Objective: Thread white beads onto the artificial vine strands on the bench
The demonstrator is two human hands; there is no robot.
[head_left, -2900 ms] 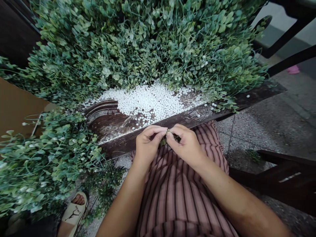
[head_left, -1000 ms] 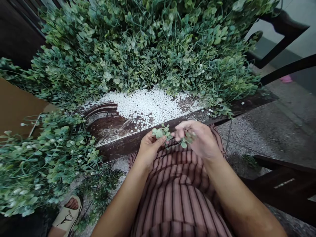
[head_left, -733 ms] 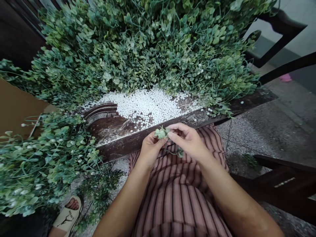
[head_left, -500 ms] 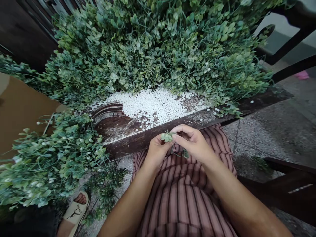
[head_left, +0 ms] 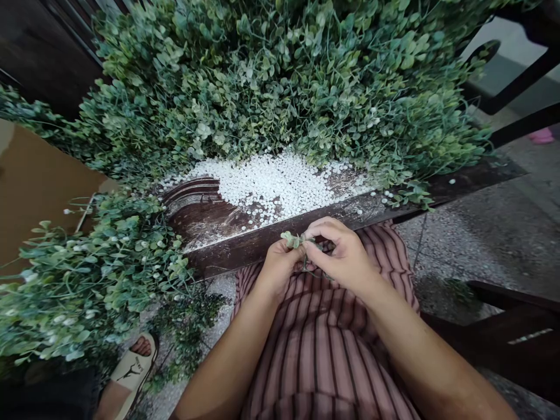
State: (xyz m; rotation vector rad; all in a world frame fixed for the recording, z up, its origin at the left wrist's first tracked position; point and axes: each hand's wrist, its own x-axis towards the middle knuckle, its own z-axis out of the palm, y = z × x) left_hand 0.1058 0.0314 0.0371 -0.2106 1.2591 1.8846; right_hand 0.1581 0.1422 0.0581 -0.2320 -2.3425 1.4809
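Note:
Above my lap, in front of the wooden bench edge, both hands meet on a small artificial green sprig [head_left: 290,238]. My left hand [head_left: 280,265] pinches it between thumb and fingers. My right hand [head_left: 339,251] is closed on the same sprig from the other side, its thumb and forefinger touching the stem. Leaves stick out past the left fingertips and a thin stem hangs below. Whether a bead is in the right fingertips is hidden. Just beyond lies a spread of small white beads [head_left: 280,185] on the dark wooden bench [head_left: 205,216].
A big heap of artificial greenery [head_left: 271,87] covers the back of the bench. More sprigs with white beads [head_left: 79,280] lie at the left beside a cardboard box [head_left: 48,181]. Another person's sandalled foot [head_left: 135,361] is at lower left. Dark wooden furniture [head_left: 503,344] stands at right.
The sprig has turned a little in my fingers, its leaves now pointing more up and left. My right fingers have shifted slightly along it. Both hands keep their hold.

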